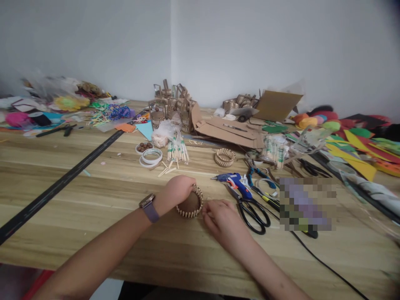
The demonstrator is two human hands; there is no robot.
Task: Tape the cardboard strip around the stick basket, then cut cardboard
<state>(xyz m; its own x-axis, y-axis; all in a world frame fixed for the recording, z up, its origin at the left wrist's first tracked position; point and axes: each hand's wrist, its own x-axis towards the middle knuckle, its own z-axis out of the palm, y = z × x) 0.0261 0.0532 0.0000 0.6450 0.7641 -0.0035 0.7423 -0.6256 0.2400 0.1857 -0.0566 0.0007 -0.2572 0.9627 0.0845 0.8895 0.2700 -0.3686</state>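
The basket (190,202) sat on the table (103,191), nearer the front edge than the back. Its stick wall (189,215) seemed complete; no handle, as on baskets (157,119) near the back edge, was on yet. The left hand (177,192) gripped its rim; the right hand (222,217) curled beside it, its grasp impossible to tell.

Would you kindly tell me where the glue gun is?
The glue gun lies right of centre in the head view, beyond the right hand, beside the scissors.
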